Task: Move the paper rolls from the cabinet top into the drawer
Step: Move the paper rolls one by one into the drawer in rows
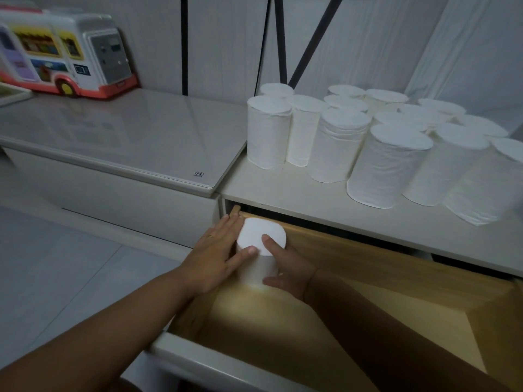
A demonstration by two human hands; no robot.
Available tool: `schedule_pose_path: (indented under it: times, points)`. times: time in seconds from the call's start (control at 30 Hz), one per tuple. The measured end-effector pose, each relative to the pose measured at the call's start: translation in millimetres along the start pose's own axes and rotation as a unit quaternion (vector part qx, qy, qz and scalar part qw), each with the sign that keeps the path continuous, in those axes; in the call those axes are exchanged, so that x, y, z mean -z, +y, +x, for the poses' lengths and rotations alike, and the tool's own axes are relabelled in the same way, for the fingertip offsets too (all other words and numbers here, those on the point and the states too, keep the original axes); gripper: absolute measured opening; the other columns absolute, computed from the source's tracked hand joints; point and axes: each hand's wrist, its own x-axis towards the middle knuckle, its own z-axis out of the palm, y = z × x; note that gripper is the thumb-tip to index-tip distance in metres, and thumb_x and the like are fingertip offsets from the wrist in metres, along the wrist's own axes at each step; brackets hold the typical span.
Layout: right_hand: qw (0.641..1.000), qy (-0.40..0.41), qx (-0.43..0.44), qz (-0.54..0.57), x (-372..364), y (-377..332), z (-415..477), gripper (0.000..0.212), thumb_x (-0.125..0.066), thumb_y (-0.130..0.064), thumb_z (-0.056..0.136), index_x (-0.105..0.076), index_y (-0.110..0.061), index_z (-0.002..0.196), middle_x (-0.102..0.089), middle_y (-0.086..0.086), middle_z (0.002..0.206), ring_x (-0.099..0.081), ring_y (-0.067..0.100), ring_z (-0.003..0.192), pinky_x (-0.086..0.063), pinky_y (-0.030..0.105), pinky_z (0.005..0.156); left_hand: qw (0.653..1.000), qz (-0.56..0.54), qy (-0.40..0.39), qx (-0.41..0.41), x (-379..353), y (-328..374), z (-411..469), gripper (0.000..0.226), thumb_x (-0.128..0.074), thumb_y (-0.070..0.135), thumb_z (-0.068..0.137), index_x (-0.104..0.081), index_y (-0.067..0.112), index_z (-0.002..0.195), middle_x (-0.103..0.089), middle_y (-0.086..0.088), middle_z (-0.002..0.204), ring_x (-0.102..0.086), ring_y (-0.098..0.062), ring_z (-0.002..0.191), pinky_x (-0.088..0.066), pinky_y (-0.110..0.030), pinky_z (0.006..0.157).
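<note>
The paper roll (261,236) probably hides some fingers of the right hand (291,268).

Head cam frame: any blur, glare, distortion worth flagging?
Head view: dim; white paper rolls at the right edge smear; glossy grey tabletop faintly mirrors the colourful toy bus; wooden drawer floor shows one bright patch beside the held white roll; cabinet edges bow, wide lens.

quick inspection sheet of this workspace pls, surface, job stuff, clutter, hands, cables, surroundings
surface: cabinet top off-white, front strip bare
job's things: many paper rolls upright on the top; single roll upright in the far left corner of the open drawer
clutter: toy bus on the glass-topped unit to the left
hands: left hand flat against the single roll, thumb on its top; right hand wrapped round it
cables: none certain; dark straps run up the wall
surroundings: pale wall, tiled floor
</note>
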Motion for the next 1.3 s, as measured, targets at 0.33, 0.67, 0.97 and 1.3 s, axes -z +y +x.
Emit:
schedule_pose_path:
  times: [0.33,0.67,0.97,1.3]
  points:
    - [0.999,-0.024,0.011,0.021,-9,-2,7,0.067,-0.061,-0.047,0.085,-0.034,-0.023,0.141,-0.041,0.006,0.142,-0.045,0.030,0.124,-0.049,0.051,0.095,1.000,0.003,-0.013,-0.010,4,8,0,0.077,-0.018,0.066,0.082,-0.001,0.032,0.149,0.014,0.014,0.156,0.014,-0.002,0.141,0.000,-0.033,0.115]
    - [0.852,0.268,0.345,-0.289,50,-55,-60,0.030,-0.059,-0.046,0.084,-0.059,-0.016,0.086,-0.060,-0.004,0.075,-0.056,0.009,0.069,-0.044,0.020,0.059,0.996,0.063,-0.003,-0.058,2,11,-1,0.079,-0.014,0.073,0.086,-0.005,0.027,0.150,0.006,0.011,0.157,0.015,-0.002,0.141,0.009,-0.024,0.114]
    - [0.779,0.522,0.338,-0.078,103,-117,-23,0.114,-0.080,-0.046,0.063,-0.011,-0.014,0.148,-0.025,0.011,0.147,-0.029,0.029,0.135,-0.026,0.039,0.111,0.989,0.115,-0.013,-0.097,-2,28,1,0.088,-0.003,0.076,0.075,-0.003,0.029,0.150,0.012,0.016,0.152,0.021,0.002,0.138,0.021,-0.015,0.107]
    - [0.738,0.588,0.327,-0.050,103,-121,15,0.119,-0.077,-0.055,0.051,-0.012,-0.027,0.147,-0.032,0.004,0.145,-0.034,0.024,0.134,-0.020,0.042,0.115,0.987,0.125,-0.014,-0.102,-2,26,1,0.087,-0.005,0.076,0.077,-0.004,0.029,0.150,0.009,0.016,0.154,0.021,0.003,0.139,0.019,-0.017,0.110]
